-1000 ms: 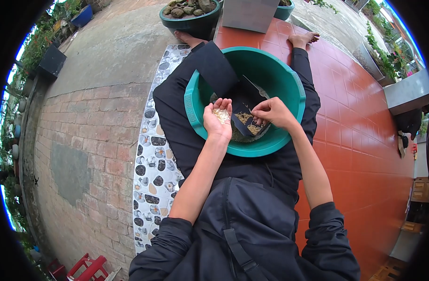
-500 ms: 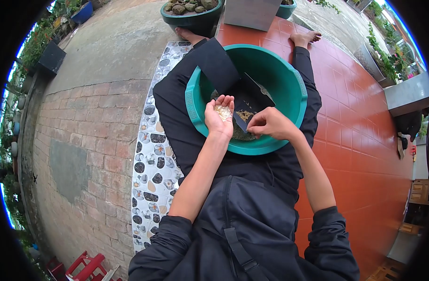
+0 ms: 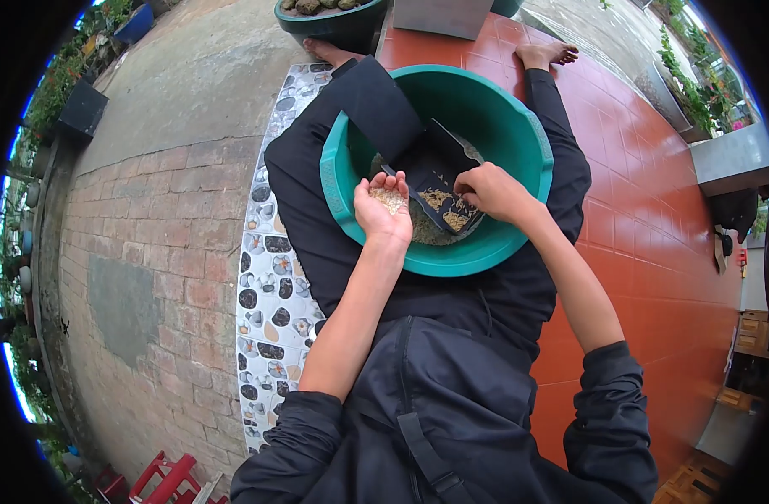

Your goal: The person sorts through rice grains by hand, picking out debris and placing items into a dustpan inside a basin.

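Note:
My left hand (image 3: 384, 220) is cupped, palm up, at the near left side of a green plastic tub (image 3: 531, 228). A small heap of pale, grain-like bits (image 3: 390, 200) lies in its palm. A black open box or folded board (image 3: 377, 107) leans inside the tub. On its lower panel are two small piles of golden-brown, grain-like bits (image 3: 435, 198). My right hand (image 3: 500, 193) hangs over that panel, just right of the piles, with fingertips pressed together. What they pinch, if anything, is hidden. Greyish loose material (image 3: 435, 233) covers the tub's bottom.
The tub sits between my legs, in dark trousers. Red tiles (image 3: 636, 319) lie to the right, with a pebble-patterned strip (image 3: 271, 311) and brick paving (image 3: 174, 218) to the left. A planter with stones (image 3: 330, 25) stands ahead. A red plastic stool (image 3: 170, 479) is at lower left.
My right hand has moved up and right from the panel's near corner. A second golden-brown pile now shows there. My left hand, still cupped around pale bits, has shifted slightly left.

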### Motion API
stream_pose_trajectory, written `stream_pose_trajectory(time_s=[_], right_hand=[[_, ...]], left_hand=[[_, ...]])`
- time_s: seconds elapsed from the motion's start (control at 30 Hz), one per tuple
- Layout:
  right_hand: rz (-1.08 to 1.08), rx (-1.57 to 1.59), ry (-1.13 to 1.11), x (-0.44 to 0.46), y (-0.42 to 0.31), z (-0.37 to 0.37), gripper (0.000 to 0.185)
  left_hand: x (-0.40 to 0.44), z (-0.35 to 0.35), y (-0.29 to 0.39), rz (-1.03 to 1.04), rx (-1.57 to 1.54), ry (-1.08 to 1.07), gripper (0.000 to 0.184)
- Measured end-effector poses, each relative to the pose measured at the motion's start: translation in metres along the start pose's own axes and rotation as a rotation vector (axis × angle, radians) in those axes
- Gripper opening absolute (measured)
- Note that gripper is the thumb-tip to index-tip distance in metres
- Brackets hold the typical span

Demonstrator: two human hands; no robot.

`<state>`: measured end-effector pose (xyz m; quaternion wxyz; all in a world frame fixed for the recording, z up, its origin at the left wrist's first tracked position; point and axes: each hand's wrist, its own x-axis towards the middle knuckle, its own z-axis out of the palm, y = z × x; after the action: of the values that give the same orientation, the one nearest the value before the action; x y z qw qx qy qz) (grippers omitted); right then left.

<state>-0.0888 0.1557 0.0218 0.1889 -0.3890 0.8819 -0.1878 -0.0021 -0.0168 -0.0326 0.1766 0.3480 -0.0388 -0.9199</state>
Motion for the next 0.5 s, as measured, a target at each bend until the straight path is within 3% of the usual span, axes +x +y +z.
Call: stream_pose_trajectory(time_s=[0.2, 0.4, 0.5], right_hand=[[-0.006, -0.164, -0.163, 0.015, -0.009, 0.003, 0.013], [-0.044, 0.049, -0.324, 0.03, -0.002, 0.019, 0.019], [-0.01, -0.032, -0.392, 0.034, 0.005, 0.029, 0.014]], left_hand=[[-0.001, -0.002, 0.0, -0.007, 0.037, 0.055, 0.033], [-0.005, 0.005, 0.001, 0.002, 0.108, 0.063, 0.029], [-0.008, 0.007, 0.002, -0.004, 0.121, 0.081, 0.023]])
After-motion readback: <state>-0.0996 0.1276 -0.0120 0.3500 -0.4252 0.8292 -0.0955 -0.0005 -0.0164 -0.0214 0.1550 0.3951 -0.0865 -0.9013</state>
